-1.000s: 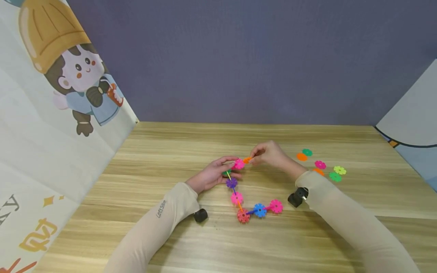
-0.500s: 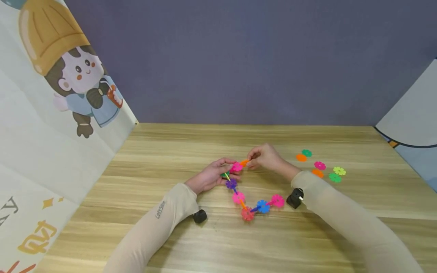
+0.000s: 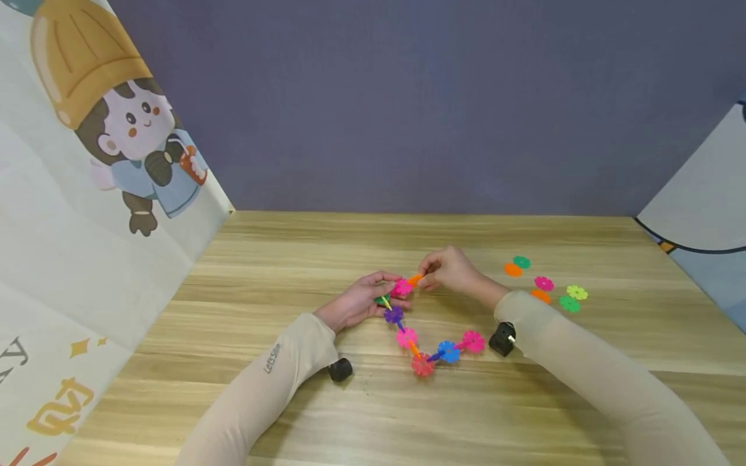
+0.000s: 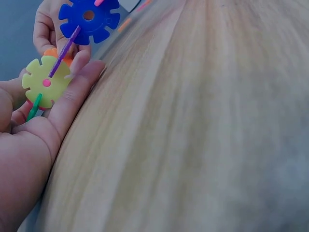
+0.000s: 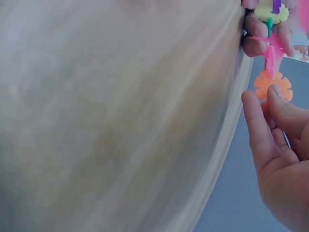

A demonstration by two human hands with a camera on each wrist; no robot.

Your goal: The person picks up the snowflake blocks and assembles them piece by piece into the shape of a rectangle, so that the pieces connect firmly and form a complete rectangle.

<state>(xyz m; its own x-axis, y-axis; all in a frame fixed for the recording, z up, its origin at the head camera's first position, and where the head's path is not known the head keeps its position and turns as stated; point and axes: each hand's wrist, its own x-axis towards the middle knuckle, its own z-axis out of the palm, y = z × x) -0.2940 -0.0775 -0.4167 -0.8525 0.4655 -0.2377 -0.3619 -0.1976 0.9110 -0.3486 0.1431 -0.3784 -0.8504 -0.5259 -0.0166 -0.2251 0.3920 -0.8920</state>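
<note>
A chain of notched plastic snowflake discs hangs from my left hand, which grips it near a green disc and a bright pink disc. Between thumb and fingertips, my right hand pinches an orange disc. That disc's edge meets the pink piece in the right wrist view. A yellow disc lies against my left fingers. Below come a purple disc, a pink disc, a red disc, a blue disc and an end pink disc.
Several loose discs lie at the right on the wooden table, among them a yellow disc and a magenta disc. A dark blue-grey panel rises behind the table. A printed cloth hangs at the left.
My right hand has shifted a little left and toward me with the orange disc. The chain's lower end has swung slightly right and up. Both hands keep their hold.
</note>
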